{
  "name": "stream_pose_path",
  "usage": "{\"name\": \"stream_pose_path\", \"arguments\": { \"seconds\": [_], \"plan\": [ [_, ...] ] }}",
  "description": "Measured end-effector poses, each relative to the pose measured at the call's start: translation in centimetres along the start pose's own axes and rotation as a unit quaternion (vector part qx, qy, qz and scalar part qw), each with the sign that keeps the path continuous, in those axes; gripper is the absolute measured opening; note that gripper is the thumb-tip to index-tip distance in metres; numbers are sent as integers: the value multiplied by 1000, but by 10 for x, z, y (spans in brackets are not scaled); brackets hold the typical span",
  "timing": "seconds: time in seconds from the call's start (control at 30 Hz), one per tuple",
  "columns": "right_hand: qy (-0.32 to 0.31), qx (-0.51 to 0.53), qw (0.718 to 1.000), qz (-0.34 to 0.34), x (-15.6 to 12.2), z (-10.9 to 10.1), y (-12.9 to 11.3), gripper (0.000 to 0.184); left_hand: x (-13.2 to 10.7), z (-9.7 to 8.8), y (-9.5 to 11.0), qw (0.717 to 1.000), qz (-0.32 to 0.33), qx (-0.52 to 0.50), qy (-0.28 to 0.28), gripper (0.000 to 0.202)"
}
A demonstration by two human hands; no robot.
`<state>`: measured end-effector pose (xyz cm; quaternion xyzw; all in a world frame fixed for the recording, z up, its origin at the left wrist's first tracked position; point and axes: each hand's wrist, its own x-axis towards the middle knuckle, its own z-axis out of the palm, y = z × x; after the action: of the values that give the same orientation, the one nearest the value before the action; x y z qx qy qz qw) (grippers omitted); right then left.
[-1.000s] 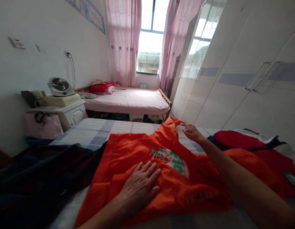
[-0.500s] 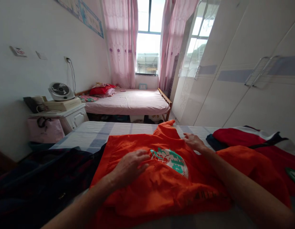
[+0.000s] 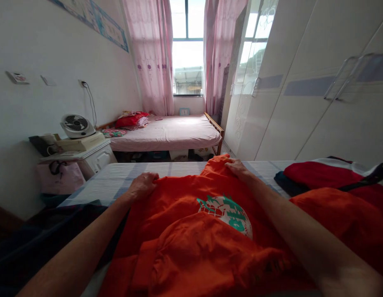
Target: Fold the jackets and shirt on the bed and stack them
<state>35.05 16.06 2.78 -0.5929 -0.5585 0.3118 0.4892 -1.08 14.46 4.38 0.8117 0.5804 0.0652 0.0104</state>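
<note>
An orange shirt with a round green and white print lies spread on the near bed, partly folded over itself close to me. My left hand is closed on its far left corner. At the far side, by the sleeve that sticks out, my right hand pinches the cloth. The fingertips of both hands are partly hidden by the fabric.
Dark clothing lies at the left; more orange cloth and a red and white garment are at the right. Beyond stand a second bed, a cabinet with a fan and a white wardrobe.
My left hand has moved forward and left from above the shirt to its far left corner and closed on it. My right hand has moved slightly forward and left and gripped the cloth by the sleeve.
</note>
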Motion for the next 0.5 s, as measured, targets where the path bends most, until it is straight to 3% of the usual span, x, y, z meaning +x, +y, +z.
{"name": "stream_pose_path", "arguments": {
  "seconds": [0.1, 0.23, 0.37, 0.5],
  "plan": [
    [7, 45, 999, -18, -19, -22, -20, 30, -28, -13, 2, 997, 26, 2, 77, 20],
    [-32, 134, 990, -10, -80, -57, -22, 25, -89, -8, -4, 968, 160, 46, 189, 19],
    [-121, 140, 975, 119, -143, -66, 6, 26, -136, 15, -5, 954, 254, 68, 141, 15],
    [-125, 119, 973, 152, -167, -57, 12, 32, -144, 19, 0, 955, 252, 89, 132, 13]
  ]
}}
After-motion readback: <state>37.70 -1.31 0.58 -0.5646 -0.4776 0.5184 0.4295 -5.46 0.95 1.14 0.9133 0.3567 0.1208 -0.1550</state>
